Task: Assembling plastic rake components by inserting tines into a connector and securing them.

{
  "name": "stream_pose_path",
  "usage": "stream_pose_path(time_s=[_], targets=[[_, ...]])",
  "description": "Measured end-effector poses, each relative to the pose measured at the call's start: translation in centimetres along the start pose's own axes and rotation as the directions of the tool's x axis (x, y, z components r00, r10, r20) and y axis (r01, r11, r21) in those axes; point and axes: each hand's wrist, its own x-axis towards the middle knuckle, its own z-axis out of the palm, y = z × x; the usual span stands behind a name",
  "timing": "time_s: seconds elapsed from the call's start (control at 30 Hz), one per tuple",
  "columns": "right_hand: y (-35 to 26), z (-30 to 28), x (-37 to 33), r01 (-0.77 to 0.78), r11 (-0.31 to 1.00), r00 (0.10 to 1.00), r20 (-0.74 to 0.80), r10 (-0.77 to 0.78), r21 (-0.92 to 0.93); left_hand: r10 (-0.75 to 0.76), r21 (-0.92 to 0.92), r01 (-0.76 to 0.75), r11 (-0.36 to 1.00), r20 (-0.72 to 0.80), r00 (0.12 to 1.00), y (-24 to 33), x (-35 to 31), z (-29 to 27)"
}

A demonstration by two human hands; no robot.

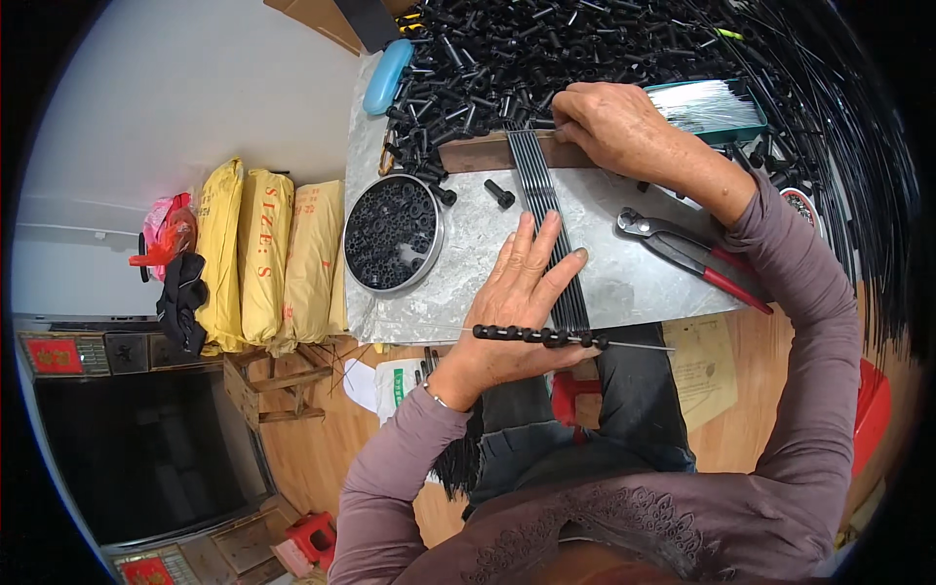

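Note:
My left hand (522, 283) lies with its fingers stretched out beside and partly over a row of thin black rods (533, 175), its thumb crossing them. A thin metal wire (639, 346) strung with several small black rings (531, 334) runs across the heel of that hand, by the rods' near ends. The rods' far ends rest on a brown wooden bar (473, 154). Just right of those ends, my right hand (609, 122) is at the bar with its fingers bent and pressed together. Whatever its fingertips hold is hidden.
Loose black bolt-like parts (556, 49) heap the table's far side. A round tin (436, 244) of black rings stands left, and red-handled pincers (682, 255) lie right. Beyond are a tray of white strips (702, 105), a blue case (388, 76) and one loose black part (500, 193).

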Motion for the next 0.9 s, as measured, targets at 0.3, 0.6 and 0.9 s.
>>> stream_pose_path(time_s=[0.3, 0.6, 0.9], targets=[[0.8, 0.6, 0.9, -0.005, 0.999, 1.000, -0.015, 0.005, 0.033, 0.012, 0.011, -0.012, 1.000, -0.032, 0.999, 0.1, 0.1, 0.0], [0.5, 1.0, 0.9, -0.009, 0.996, 1.000, -0.027, 0.012, 0.086, -0.001, -0.023, 0.000, 1.000, -0.043, 0.999, -0.1, -0.1, 0.1], [0.3, 1.2, 0.5, -0.028, 0.994, 0.998, -0.047, 0.033, 0.105, 0.004, -0.027, -0.005, 1.000, -0.029, 1.000, -0.3, -0.2, 0.1]])
